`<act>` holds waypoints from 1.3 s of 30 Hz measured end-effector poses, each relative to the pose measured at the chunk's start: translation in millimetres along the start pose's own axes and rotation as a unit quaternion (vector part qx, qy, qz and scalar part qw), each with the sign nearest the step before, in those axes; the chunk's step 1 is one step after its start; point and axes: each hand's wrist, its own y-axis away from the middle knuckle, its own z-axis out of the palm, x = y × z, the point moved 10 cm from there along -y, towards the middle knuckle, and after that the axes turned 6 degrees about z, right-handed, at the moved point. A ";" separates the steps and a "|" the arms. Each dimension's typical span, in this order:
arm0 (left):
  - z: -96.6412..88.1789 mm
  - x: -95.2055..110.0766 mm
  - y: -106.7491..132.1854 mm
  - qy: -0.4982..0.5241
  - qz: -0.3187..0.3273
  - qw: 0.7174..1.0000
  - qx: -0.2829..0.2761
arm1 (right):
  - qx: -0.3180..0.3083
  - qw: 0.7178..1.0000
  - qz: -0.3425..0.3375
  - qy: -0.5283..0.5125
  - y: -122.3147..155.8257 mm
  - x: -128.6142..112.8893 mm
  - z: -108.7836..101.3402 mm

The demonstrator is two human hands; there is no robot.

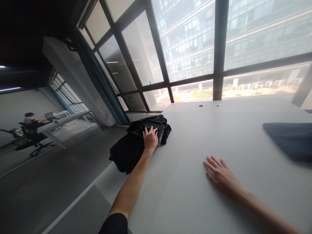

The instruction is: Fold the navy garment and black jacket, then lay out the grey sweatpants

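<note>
A black fabric bag (pixel 136 144), crumpled and soft, lies at the near edge of the white table (pixel 175 136), partly hanging over it. My left hand (pixel 150 138) sits on top of the bag with its fingers curled into the fabric. My right hand (pixel 219 174) lies flat on the tabletop with fingers spread, touching nothing else. A dark blue cloth (pixel 289 141) lies on the table to the right of that hand, and the frame cuts it off.
Floor-to-ceiling windows (pixel 192 42) run along the far side of the table, with a blue curtain (pixel 97 78) at their corner. Farther off, a seated person (pixel 30 122) works at a desk (pixel 63 120) with a laptop (pixel 49 116). The grey floor lies left of the table.
</note>
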 end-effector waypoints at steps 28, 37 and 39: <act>-70.6 162.2 169.8 0.205 0.277 0.938 0.029 | 0.087 0.986 0.001 -0.144 -18.3 -38.2 -33.5; -48.6 217.2 224.5 0.235 0.382 0.892 -0.059 | 0.090 0.989 0.017 -0.113 -21.6 -32.9 -33.8; -49.1 224.9 227.1 0.220 0.401 0.886 -0.077 | 0.074 0.994 0.002 -0.079 -16.5 -22.5 -39.6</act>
